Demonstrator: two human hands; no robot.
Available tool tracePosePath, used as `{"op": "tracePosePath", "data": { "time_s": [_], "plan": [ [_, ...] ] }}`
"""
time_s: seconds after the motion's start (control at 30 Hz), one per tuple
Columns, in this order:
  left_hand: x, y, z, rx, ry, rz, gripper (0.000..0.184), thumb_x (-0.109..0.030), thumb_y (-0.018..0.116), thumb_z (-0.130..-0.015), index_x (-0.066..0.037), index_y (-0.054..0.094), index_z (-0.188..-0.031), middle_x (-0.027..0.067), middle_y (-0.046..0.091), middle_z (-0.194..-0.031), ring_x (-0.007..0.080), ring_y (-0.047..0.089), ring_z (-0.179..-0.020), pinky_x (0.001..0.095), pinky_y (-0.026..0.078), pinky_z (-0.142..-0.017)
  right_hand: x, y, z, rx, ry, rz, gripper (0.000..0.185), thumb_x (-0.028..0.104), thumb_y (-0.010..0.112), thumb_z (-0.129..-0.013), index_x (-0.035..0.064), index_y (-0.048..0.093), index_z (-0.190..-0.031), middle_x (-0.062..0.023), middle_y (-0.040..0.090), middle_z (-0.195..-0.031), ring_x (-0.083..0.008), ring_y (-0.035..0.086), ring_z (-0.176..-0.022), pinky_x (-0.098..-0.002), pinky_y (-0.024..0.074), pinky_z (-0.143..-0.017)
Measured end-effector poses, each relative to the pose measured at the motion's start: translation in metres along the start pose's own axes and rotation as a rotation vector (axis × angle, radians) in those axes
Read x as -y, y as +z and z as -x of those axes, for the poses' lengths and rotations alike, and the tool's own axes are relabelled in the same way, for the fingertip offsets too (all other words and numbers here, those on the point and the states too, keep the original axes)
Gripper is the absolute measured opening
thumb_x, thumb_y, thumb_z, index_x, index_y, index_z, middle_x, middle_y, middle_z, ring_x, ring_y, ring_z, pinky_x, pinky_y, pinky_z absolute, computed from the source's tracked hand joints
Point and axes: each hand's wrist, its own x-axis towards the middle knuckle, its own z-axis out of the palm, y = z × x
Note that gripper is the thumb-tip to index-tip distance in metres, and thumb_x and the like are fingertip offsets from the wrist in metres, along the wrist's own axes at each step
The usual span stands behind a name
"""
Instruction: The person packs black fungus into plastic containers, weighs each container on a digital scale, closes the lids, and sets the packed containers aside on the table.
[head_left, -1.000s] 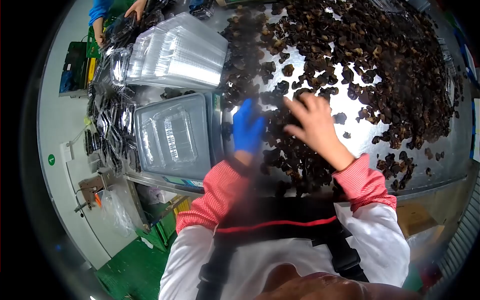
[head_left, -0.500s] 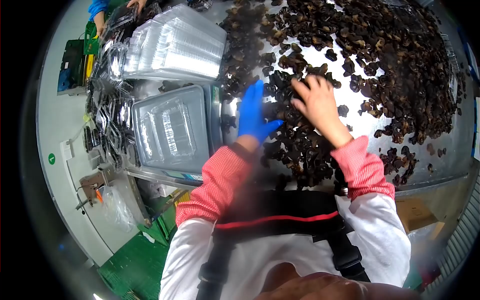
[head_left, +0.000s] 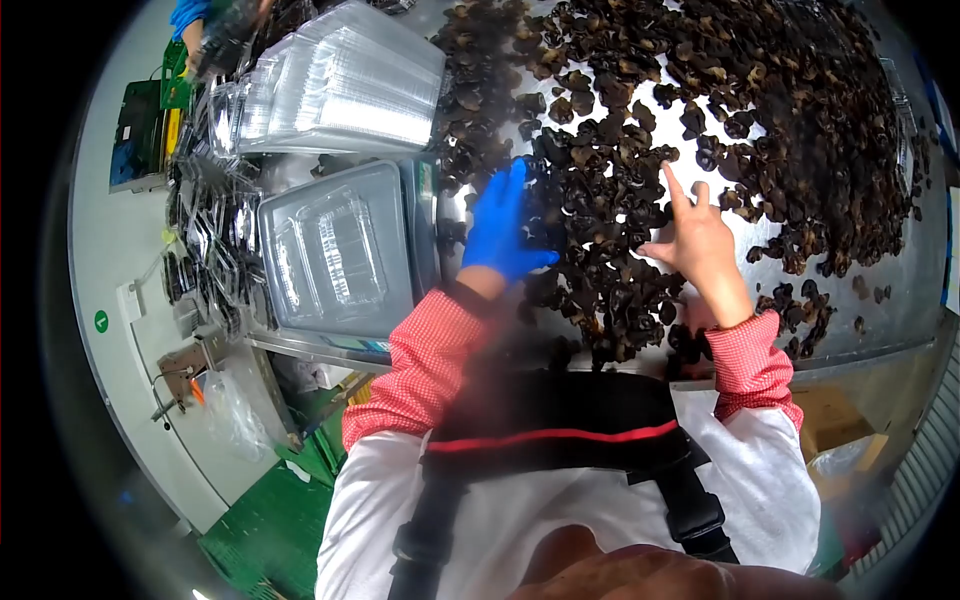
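Many crinkled dark pieces (head_left: 595,200) on metal (head_left: 850,312)

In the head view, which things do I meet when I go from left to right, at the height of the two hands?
Plastic packs → grey tray → gloved left hand → cluster of dark pieces → bare right hand → larger dark heap.

Sole view: head camera, facing forward and steeply down. Chest (head_left: 560,505) fills bottom centre, near the lens. Left hand (head_left: 503,225) and right hand (head_left: 702,240) sit mid-frame, farther off; table (head_left: 905,310) spreads beyond, to the top edge. Floor (head_left: 265,535) at lower left. Wide field, edges bowed, dark rounded border.
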Motion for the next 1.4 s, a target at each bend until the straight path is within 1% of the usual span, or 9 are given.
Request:
{"op": "tracePosePath", "data": {
  "time_s": [0.1, 0.27, 0.4, 0.57, 0.7, 0.8, 0.93, 1.17, 1.4],
  "plan": [
    [0.003, 0.005, -0.008, 0.1, -0.046, -0.099, 0.13, -0.02, 0.093, -0.054, -0.022, 0.014, -0.157, 0.0262, 0.028, -0.151, 0.0464, 0.041, -0.131, 0.0477, 0.04, -0.108, 0.017, 0.029, -0.014, 0.03, -0.06, 0.058, 0.125, 0.037, 0.092, -0.055, 0.0224, 0.018, -0.155, -0.0341, 0.046, -0.126, -0.0436, 0.065, -0.091, -0.042, 0.0568, -0.08],
    [0.002, 0.027, -0.047, 0.037, 0.032, -0.016, 0.119, -0.008, 0.088, -0.061, -0.023, 0.016, -0.156, 0.0243, 0.029, -0.15, 0.0449, 0.042, -0.13, 0.0467, 0.044, -0.106, 0.061, 0.04, -0.057, 0.059, -0.08, -0.19, 0.094, 0.018, 0.08, -0.067, 0.022, 0.034, -0.149, -0.0241, 0.047, -0.127, -0.0406, 0.065, -0.094, -0.0442, 0.0552, -0.081],
    [0.031, 0.057, -0.061, -0.141, 0.215, 0.179, 0.093, -0.005, 0.08, -0.063, -0.021, 0.041, -0.146, 0.0219, 0.039, -0.14, 0.0417, 0.045, -0.126, 0.0421, 0.042, -0.107, 0.055, 0.076, -0.073, -0.086, -0.169, -0.63, 0.074, 0.012, 0.075, -0.071, 0.0173, 0.049, -0.139, -0.0194, 0.055, -0.121, -0.0353, 0.062, -0.105, -0.0382, 0.051, -0.093],
    [0.008, 0.06, -0.04, -0.123, 0.264, 0.499, 0.065, -0.001, 0.07, -0.068, -0.016, 0.056, -0.13, 0.0156, 0.051, -0.123, 0.0339, 0.051, -0.121, 0.0388, 0.042, -0.104, 0.065, 0.062, -0.044, 0.137, 0.123, -1.294, 0.047, 0.004, 0.068, -0.088, 0.0089, 0.054, -0.132, -0.0028, 0.064, -0.11, -0.0126, 0.063, -0.092, -0.0255, 0.0539, -0.078],
    [-0.012, 0.028, -0.014, -0.108, 0.194, 0.613, 0.066, -0.005, 0.078, -0.063, -0.012, 0.058, -0.126, 0.0146, 0.056, -0.121, 0.0347, 0.055, -0.115, 0.0391, 0.046, -0.1, 0.089, 0.033, -0.02, 0.166, 0.09, -1.32, 0.041, 0.009, 0.067, -0.091, 0.01, 0.055, -0.131, -0.0032, 0.064, -0.103, -0.0107, 0.063, -0.071, -0.0246, 0.0556, -0.055],
    [-0.028, -0.031, 0.012, -0.226, 0.296, 0.578, 0.067, -0.006, 0.079, -0.061, -0.011, 0.058, -0.124, 0.0152, 0.056, -0.121, 0.0349, 0.055, -0.115, 0.0395, 0.046, -0.099, 0.128, -0.002, -0.007, 0.124, -0.064, -1.258, 0.041, 0.006, 0.062, -0.093, 0.0089, 0.054, -0.133, -0.0025, 0.065, -0.103, -0.0109, 0.064, -0.074, -0.0246, 0.0552, -0.056],
    [-0.015, -0.111, 0.048, -0.424, 0.451, 0.483, 0.063, -0.002, 0.076, -0.062, -0.009, 0.058, -0.122, 0.0154, 0.057, -0.119, 0.0361, 0.054, -0.115, 0.0401, 0.046, -0.098, 0.197, -0.021, -0.009, 0.027, -0.401, -1.155, 0.048, 0.007, 0.068, -0.085, 0.0037, 0.054, -0.131, -0.0096, 0.061, -0.121, -0.0186, 0.059, -0.114, -0.0306, 0.0461, -0.097],
    [0.078, -0.195, 0.105, -0.529, 0.283, 0.402, 0.074, -0.009, 0.08, -0.067, -0.008, 0.052, -0.135, 0.0151, 0.055, -0.128, 0.0334, 0.055, -0.119, 0.0394, 0.045, -0.101, 0.323, 0.009, -0.04, -0.05, -0.778, -0.962, 0.052, 0.014, 0.063, -0.081, 0.0046, 0.054, -0.131, -0.0213, 0.058, -0.122, -0.0369, 0.056, -0.115, -0.0409, 0.0444, -0.099],
    [0.129, -0.189, 0.121, -0.477, 0.088, -0.003, 0.093, -0.013, 0.079, -0.073, -0.012, 0.031, -0.152, 0.0183, 0.038, -0.15, 0.0365, 0.036, -0.14, 0.0418, 0.034, -0.114, 0.355, 0.01, -0.029, 0.095, -0.703, -0.418, 0.074, 0.017, 0.069, -0.079, 0.0113, 0.038, -0.146, -0.0276, 0.047, -0.128, -0.0427, 0.06, -0.107, -0.0416, 0.0499, -0.094]
  ]
}}
